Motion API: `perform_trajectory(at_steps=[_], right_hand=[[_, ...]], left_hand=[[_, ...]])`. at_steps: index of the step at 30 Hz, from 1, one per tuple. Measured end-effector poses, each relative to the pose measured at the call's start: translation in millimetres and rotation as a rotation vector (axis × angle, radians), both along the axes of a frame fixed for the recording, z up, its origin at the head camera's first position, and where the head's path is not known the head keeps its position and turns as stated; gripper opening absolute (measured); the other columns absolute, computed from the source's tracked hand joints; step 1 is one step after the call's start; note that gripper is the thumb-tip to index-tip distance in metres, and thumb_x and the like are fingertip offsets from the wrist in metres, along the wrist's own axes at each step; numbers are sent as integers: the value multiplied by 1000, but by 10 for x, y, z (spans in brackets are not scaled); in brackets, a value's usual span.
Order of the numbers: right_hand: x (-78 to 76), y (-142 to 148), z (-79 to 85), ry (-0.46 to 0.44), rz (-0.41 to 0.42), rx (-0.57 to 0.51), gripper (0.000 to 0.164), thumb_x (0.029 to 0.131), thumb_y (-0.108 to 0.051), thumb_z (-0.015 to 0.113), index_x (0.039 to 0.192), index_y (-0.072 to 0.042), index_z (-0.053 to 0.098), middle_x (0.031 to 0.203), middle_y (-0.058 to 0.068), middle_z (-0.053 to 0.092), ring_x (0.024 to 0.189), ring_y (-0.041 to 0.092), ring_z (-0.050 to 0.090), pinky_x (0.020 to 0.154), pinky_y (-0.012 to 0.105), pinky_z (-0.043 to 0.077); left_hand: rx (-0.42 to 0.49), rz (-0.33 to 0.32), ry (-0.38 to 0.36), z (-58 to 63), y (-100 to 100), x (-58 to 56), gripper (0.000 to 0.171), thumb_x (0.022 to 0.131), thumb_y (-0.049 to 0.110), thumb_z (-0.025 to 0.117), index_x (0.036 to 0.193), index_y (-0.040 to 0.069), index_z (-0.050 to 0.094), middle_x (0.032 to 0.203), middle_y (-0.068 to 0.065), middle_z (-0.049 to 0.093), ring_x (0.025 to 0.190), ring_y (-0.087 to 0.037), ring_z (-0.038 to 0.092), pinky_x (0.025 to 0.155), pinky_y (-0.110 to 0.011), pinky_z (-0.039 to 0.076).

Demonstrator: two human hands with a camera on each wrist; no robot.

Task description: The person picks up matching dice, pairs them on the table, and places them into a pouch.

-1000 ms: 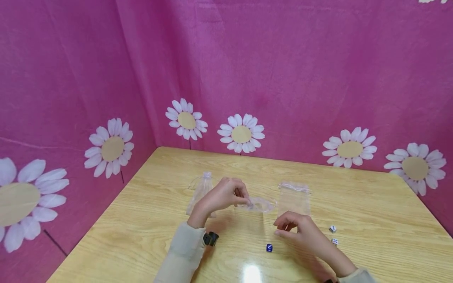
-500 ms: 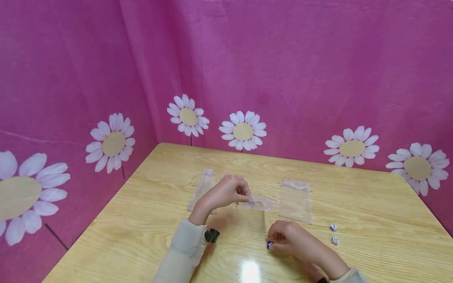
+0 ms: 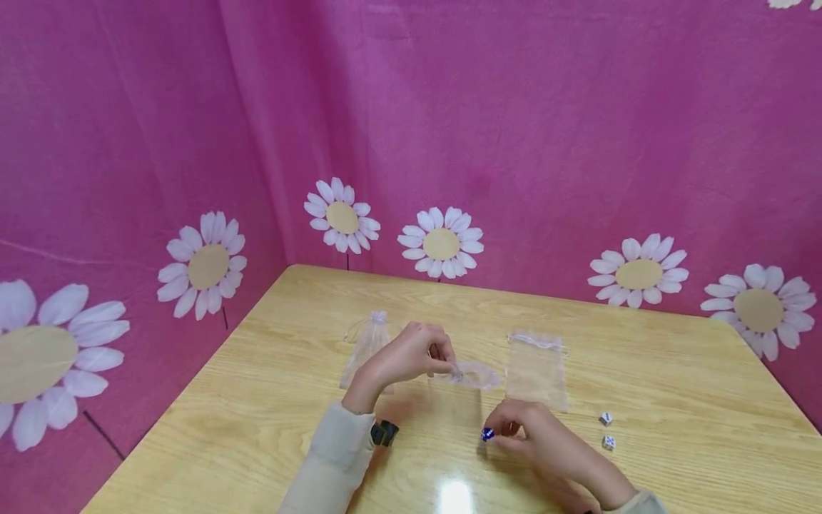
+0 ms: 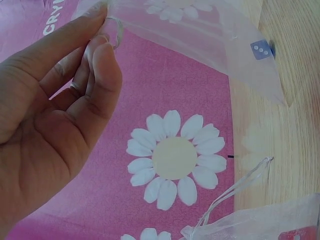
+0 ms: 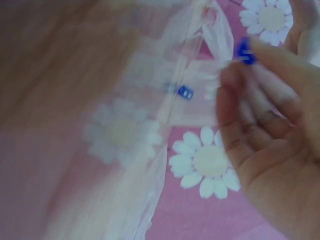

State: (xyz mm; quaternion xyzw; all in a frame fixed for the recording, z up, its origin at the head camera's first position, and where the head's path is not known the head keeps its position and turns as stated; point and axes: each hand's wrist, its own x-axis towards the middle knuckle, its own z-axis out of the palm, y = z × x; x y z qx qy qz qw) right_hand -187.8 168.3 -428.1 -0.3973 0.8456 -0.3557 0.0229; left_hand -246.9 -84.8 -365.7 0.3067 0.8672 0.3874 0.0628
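Note:
My left hand (image 3: 417,353) pinches the edge of a sheer white drawstring pouch (image 3: 478,375) above the table, its mouth spread. In the left wrist view a blue die (image 4: 261,49) shows at the pouch's lower end. My right hand (image 3: 529,432) pinches a blue die (image 3: 487,434) between thumb and fingers, just off the table and nearer me than the pouch. The right wrist view, partly blurred, has the held die (image 5: 245,51) at the fingertips. Another blue die (image 5: 185,92) appears beyond it, at the sheer fabric.
Two white dice (image 3: 607,430) lie right of my right hand. A second sheer pouch (image 3: 366,350) lies behind my left wrist; something red (image 4: 299,234) shows in a pouch in the left wrist view. A third pouch (image 3: 538,371) lies flat at right. A flowered pink cloth (image 3: 514,143) hangs behind the table (image 3: 257,428).
My right hand has come down and left to the blue die, taken it between thumb and fingers, and lifted it slightly. My left hand stays put with the pouch.

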Motion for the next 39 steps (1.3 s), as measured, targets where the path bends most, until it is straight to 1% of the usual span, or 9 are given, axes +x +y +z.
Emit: perform_trajectory(at_steps=[3, 6, 10, 15, 22, 28, 31, 35, 39], right_hand=[[-12, 41, 19, 50, -26, -113, 7, 89, -13, 70, 94, -18, 70, 86, -4, 70, 77, -5, 58, 65, 20, 52], [-26, 90, 50, 62, -62, -184, 9, 88, -12, 71, 94, -18, 70, 86, -2, 71, 76, -3, 60, 66, 21, 53], [-25, 127, 88, 61, -88, -225, 17, 85, -6, 73, 94, -19, 70, 87, -5, 71, 76, -2, 61, 66, 23, 54], [2, 108, 177, 127, -82, -253, 21, 85, -3, 72, 97, -20, 70, 87, -7, 70, 75, -1, 62, 65, 23, 54], [1, 0, 331, 241, -173, -251, 23, 83, -4, 75, 97, -22, 70, 84, -7, 67, 70, -3, 55, 59, 18, 47], [-69, -103, 341, 447, -215, -233, 29, 74, 1, 80, 94, -18, 70, 76, -12, 54, 65, 1, 43, 56, 11, 35], [-82, -137, 329, 516, -220, -210, 31, 71, 1, 81, 93, -17, 70, 77, -12, 52, 64, 3, 42, 58, 8, 33], [-76, -152, 329, 562, -238, -167, 32, 70, -1, 83, 93, -17, 68, 79, -10, 52, 67, 0, 41, 60, 7, 34], [-74, -129, 350, 541, -225, -170, 33, 70, -1, 83, 96, -15, 68, 81, -8, 54, 70, -2, 41, 59, 10, 37]], left_hand=[[6, -1, 2, -13, -2, 1, 7, 85, 12, 75, 80, 10, 72, 83, -2, 65, 69, -8, 58, 59, -19, 50], [14, 0, -8, -19, -5, 1, 5, 85, 12, 75, 81, 9, 73, 84, -3, 66, 68, -9, 58, 57, -20, 51], [11, 2, -14, -22, -10, 2, 5, 84, 12, 76, 82, 9, 73, 84, -3, 66, 67, -8, 58, 57, -20, 51], [1, -9, -3, -26, 12, 10, 6, 84, 13, 76, 81, 9, 73, 83, -2, 65, 69, -7, 57, 59, -18, 50], [-16, -33, 2, -12, 60, 28, 5, 84, 12, 76, 82, 9, 73, 83, -1, 66, 71, -8, 57, 61, -18, 49], [-14, -52, 13, -16, 83, 47, 6, 84, 13, 77, 80, 9, 73, 83, -2, 66, 70, -5, 56, 61, -17, 49], [-9, -66, 25, -14, 92, 57, 8, 84, 13, 77, 79, 9, 72, 83, -2, 66, 69, -4, 56, 61, -17, 48], [-10, -70, 22, -1, 96, 68, 7, 85, 13, 76, 79, 9, 72, 83, -2, 66, 68, -4, 57, 60, -17, 49], [-7, -72, 19, 2, 88, 58, 7, 85, 13, 76, 80, 10, 72, 83, -2, 66, 69, -4, 57, 61, -17, 50]])
